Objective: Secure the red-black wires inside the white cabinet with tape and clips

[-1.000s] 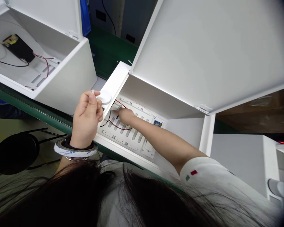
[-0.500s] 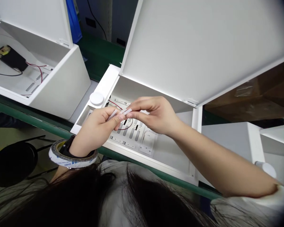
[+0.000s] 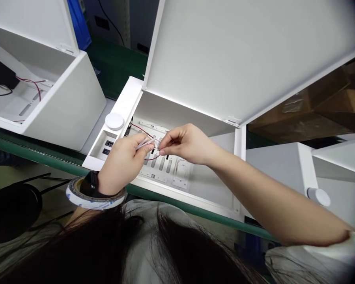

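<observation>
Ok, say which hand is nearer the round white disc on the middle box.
Left. The left hand is just below the disc in the view; the right hand is farther right, over the open box.

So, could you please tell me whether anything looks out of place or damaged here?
A roll of tape sits around the wrist of the left hand, worn like a bracelet, an unusual place for tape. I see nothing spilled or damaged.
</observation>
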`<state>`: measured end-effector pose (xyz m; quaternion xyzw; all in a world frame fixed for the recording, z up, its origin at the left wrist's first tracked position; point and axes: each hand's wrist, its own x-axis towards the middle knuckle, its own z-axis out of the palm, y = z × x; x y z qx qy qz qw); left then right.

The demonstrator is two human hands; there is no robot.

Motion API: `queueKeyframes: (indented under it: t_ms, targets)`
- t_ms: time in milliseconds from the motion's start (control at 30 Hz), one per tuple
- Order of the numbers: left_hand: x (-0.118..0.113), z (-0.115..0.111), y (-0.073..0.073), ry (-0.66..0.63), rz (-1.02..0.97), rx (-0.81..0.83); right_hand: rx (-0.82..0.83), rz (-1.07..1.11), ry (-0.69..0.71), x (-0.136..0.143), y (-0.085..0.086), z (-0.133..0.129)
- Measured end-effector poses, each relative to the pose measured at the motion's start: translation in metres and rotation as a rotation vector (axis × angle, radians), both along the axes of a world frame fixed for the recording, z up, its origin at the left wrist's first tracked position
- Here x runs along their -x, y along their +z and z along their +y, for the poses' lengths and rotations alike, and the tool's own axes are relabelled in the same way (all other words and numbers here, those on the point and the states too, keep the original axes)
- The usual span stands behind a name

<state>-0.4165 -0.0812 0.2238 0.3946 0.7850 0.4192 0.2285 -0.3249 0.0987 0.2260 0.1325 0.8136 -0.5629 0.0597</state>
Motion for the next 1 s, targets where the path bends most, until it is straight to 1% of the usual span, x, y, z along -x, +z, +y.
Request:
queueKeyframes:
  t_ms: [100, 167, 233, 300, 367, 400, 500, 533, 600, 667, 767, 900, 1000]
  targets:
    - [0.001, -0.002, -0.004, 0.004, 0.110, 0.005, -0.017, -0.021, 0.045, 0.008, -0.003, 0.000]
    - [0.004, -0.005, -0.007, 0.100, 0.152, -0.021, -0.043, -0.046, 0.057, 0.014, -0.012, 0.004]
    - [0.006, -0.009, -0.010, 0.251, 0.185, -0.064, -0.148, -0.107, 0.023, 0.019, -0.030, 0.011]
    - [0.008, -0.013, -0.013, 0.367, 0.177, -0.109, -0.320, -0.195, -0.036, 0.024, -0.059, 0.016]
    - [0.009, -0.016, -0.014, 0.409, 0.145, -0.153, -0.489, -0.264, -0.054, 0.028, -0.095, 0.017]
    - [0.009, -0.017, -0.014, 0.414, 0.129, -0.173, -0.555, -0.276, -0.037, 0.030, -0.113, 0.015]
    - [0.009, -0.018, -0.014, 0.416, 0.089, -0.212, -0.688, -0.311, -0.025, 0.033, -0.163, 0.005]
    - [0.009, -0.018, -0.014, 0.415, 0.074, -0.217, -0.716, -0.319, -0.030, 0.033, -0.176, 0.002]
    - [0.009, -0.018, -0.014, 0.415, 0.059, -0.219, -0.755, -0.313, -0.033, 0.030, -0.195, -0.002]
    - [0.009, -0.017, -0.015, 0.419, 0.070, -0.217, -0.768, -0.287, -0.018, 0.024, -0.208, -0.001]
    - [0.009, -0.017, -0.015, 0.424, 0.097, -0.214, -0.743, -0.254, -0.007, 0.013, -0.220, 0.007]
    - [0.009, -0.016, -0.016, 0.427, 0.101, -0.208, -0.714, -0.207, 0.025, 0.003, -0.228, 0.015]
    - [0.009, -0.016, -0.016, 0.424, 0.102, -0.209, -0.732, -0.175, 0.063, 0.002, -0.232, 0.016]
